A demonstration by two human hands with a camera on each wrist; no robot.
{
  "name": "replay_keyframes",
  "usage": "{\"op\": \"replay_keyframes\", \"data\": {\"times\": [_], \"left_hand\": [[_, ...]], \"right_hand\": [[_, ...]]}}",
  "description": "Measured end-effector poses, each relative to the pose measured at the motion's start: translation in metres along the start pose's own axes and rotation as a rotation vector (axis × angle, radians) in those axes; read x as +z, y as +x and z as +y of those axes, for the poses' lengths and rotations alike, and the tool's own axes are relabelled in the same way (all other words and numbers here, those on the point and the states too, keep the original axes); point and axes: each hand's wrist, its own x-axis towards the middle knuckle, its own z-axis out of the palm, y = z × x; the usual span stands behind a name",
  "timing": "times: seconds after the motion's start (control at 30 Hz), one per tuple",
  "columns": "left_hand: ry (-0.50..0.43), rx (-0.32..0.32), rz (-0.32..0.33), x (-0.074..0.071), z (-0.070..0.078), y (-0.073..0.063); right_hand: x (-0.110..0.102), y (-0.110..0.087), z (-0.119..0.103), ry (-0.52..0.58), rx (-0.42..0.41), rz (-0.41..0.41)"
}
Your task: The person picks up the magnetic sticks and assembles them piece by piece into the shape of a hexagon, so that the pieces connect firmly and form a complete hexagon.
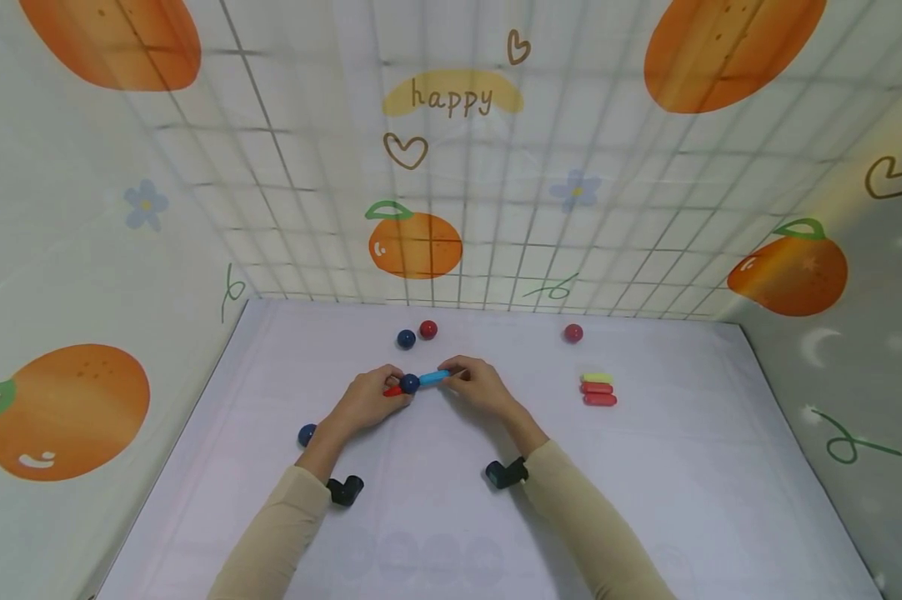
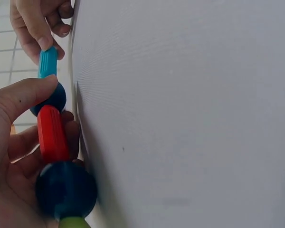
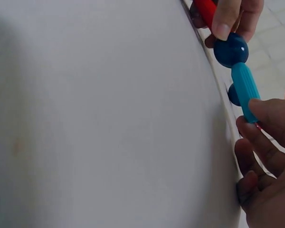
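The white cloth-covered table (image 1: 451, 517) is walled on its left, far and right sides by fabric printed with oranges (image 1: 415, 244), and only the near side, where the sleeved arms come in, is open; wide bare stretches of cloth lie to the left, to the right and in front of the hands. At the middle, the left hand (image 1: 366, 400) curls its thumb and fingers round a chain of plastic pieces, and the left wrist view shows a green tip (image 2: 74, 222), a dark blue ball (image 2: 65, 189), a red ribbed stick (image 2: 52, 134) and a second dark blue ball (image 2: 50, 99) in line. The right hand (image 1: 475, 385) pinches the far end of a light blue ribbed stick (image 1: 433, 377), whose other end meets that second ball. Loose balls number four: a blue one (image 1: 406, 338) touching or just beside a red one (image 1: 428, 329) near the far wall, a second red one (image 1: 573, 333) well to the right, and a blue one (image 1: 307, 434) just beside the left wrist. Three loose sticks lie side by side to the right: yellow (image 1: 597, 377), red (image 1: 597, 388) and red (image 1: 599, 400). Nothing lies between the two hands except the chain itself.
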Motion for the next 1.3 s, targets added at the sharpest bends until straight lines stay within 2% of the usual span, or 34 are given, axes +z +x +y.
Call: {"op": "replay_keyframes", "data": {"times": [0.27,0.63,0.9,1.03,1.3], "left_hand": [[0.035,0.069,0.006,0.002,0.001,0.005],[0.055,0.065,0.012,0.006,0.001,0.007],[0.063,0.047,0.008,0.007,0.0,0.008],[0.071,0.025,0.014,0.007,0.0,0.008],[0.072,0.009,0.009,0.006,0.002,0.007]], "right_hand": [[0.007,0.003,-0.003,0.01,-0.019,-0.016],[0.019,0.006,-0.011,0.017,-0.018,-0.037],[0.014,0.008,-0.009,0.016,-0.023,-0.041],[0.008,0.013,-0.009,0.054,-0.008,0.013],[0.005,0.036,-0.002,0.147,0.021,0.201]]}}
